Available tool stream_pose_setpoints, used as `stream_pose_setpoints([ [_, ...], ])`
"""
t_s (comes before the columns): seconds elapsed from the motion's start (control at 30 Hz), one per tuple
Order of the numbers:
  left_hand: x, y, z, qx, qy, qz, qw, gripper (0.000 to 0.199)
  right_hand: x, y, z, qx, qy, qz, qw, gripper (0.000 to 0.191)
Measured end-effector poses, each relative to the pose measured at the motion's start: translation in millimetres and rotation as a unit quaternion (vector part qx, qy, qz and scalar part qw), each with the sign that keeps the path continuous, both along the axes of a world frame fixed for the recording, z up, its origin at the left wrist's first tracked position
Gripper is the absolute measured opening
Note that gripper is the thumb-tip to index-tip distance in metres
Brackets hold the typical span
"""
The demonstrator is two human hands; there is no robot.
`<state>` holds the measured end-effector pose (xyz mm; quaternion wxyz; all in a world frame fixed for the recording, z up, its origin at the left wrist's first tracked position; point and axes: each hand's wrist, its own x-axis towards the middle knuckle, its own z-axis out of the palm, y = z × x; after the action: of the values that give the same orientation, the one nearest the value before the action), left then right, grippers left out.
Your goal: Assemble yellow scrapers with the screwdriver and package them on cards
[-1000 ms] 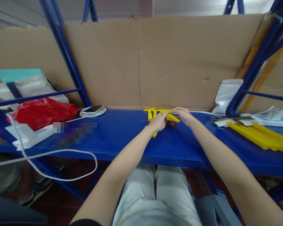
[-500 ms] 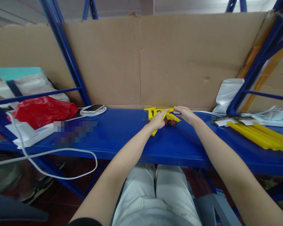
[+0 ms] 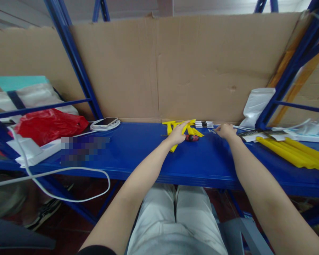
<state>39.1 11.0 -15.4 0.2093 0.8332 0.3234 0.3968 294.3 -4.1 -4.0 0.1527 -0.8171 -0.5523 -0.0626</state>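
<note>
My left hand (image 3: 177, 134) lies over the yellow plastic T-shaped pieces (image 3: 170, 126) at the back of the blue shelf, fingers stretched out and nothing visibly gripped. Beside it rests a red and black screwdriver (image 3: 191, 137), partly covered by the hand. Yellow strips (image 3: 196, 131) sit behind the screwdriver. To the right, my right hand (image 3: 227, 131) has its fingers bent together beside small silvery pieces (image 3: 212, 131), too small to name. Whatever its fingertips pinch is hidden. White rods with black bands (image 3: 204, 124) lie between the hands near the cardboard.
Yellow tubes (image 3: 295, 152) and clear plastic packets lie at the right. A phone (image 3: 107, 122) on a coiled white cable, a red plastic bag (image 3: 51, 124) and a white power strip are at the left. Cardboard (image 3: 196, 67) closes off the back; blue posts flank the shelf.
My right hand has moved right, away from the yellow pieces, and its fingers have bent together. The banded white rods and silvery pieces are now uncovered. My left hand has barely moved.
</note>
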Motion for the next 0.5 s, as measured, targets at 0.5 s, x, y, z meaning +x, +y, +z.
stream_pose_setpoints([
  [0.5,0.4,3.8,-1.3,0.005,-0.043,-0.019,0.999,0.077,0.5,3.4,-4.0,-0.05,0.003,-0.002,0.999,0.022],
])
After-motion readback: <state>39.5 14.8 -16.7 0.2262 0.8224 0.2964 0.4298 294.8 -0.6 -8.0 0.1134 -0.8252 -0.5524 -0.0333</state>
